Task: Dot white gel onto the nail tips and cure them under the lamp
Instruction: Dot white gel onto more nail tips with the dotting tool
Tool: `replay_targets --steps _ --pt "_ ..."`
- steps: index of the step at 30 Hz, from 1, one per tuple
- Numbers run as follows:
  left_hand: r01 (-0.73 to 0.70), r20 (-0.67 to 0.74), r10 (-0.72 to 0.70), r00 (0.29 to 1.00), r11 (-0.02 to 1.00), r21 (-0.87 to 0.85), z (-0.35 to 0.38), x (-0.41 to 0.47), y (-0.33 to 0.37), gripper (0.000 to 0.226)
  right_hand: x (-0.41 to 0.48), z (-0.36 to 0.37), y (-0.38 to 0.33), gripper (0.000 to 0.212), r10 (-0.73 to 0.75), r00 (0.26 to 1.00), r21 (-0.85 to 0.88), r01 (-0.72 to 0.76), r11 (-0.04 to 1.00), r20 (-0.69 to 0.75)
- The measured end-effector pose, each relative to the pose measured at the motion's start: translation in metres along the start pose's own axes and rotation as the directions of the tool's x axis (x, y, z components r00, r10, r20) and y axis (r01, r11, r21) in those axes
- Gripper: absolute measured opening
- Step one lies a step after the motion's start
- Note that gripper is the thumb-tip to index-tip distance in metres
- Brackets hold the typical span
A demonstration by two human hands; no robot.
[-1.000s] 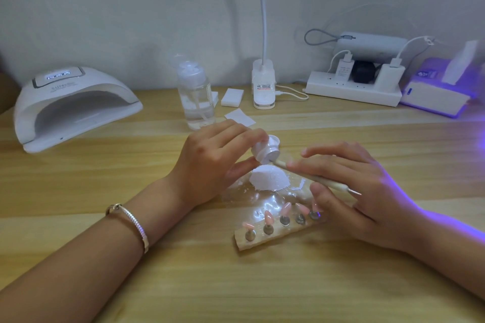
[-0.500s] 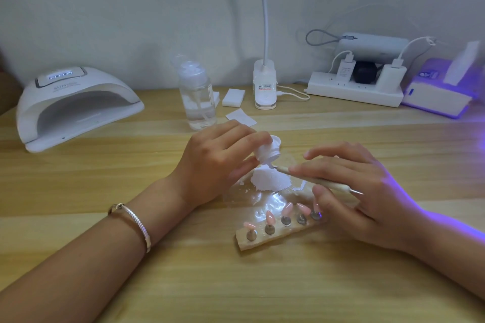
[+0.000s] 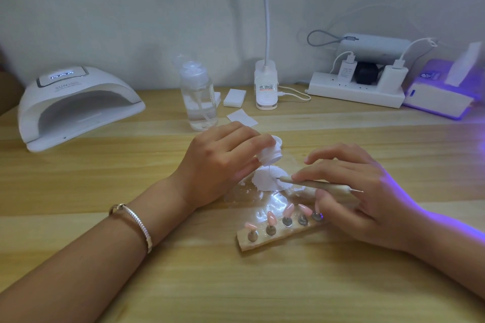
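- Since half a second earlier, the dotting tool [image 3: 315,183] had dropped from the mouth of the gel pot [image 3: 271,152] to the white gel puddle [image 3: 265,178] on the clear palette [image 3: 249,200]. A thin thread of gel ran from pot to puddle.
- The left hand [image 3: 223,165] gripped the tilted pot with curled fingers and thumb.
- The right hand [image 3: 367,199] pinched the tool between thumb and forefinger.
- The pink nail tips [image 3: 288,209] stood on their holder strip [image 3: 262,242] just in front of the palette, its right end hidden by the right fingers.
- The curing lamp [image 3: 76,105] sat well apart at far left, with a pump bottle [image 3: 199,97] and a power strip [image 3: 357,92] behind.
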State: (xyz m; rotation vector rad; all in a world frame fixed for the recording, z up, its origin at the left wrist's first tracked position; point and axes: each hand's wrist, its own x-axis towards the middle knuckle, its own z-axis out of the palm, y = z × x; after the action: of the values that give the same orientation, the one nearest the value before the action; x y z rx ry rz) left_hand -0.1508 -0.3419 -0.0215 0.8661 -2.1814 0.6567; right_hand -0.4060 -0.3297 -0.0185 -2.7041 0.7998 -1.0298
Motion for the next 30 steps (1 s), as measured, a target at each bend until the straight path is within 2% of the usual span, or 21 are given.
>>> replay_targets --steps 11,18,30 --pt "0.002 -0.019 -0.002 1.000 1.000 0.016 0.0002 0.0003 0.0000 0.017 0.0003 -0.0010 0.0003 0.033 0.071 0.997 0.034 -0.072 0.997 0.030" --pt "0.017 -0.064 -0.015 0.998 0.999 0.031 0.0002 0.0019 0.0016 0.019 0.0002 -0.0003 -0.0003 0.034 0.070 0.997 0.015 -0.070 0.997 0.025" --pt "0.146 -0.019 -0.147 0.989 0.989 -0.017 -0.0006 -0.0031 -0.0036 0.031 -0.0005 -0.0025 0.0003 0.036 0.165 0.986 0.133 -0.161 0.978 -0.024"
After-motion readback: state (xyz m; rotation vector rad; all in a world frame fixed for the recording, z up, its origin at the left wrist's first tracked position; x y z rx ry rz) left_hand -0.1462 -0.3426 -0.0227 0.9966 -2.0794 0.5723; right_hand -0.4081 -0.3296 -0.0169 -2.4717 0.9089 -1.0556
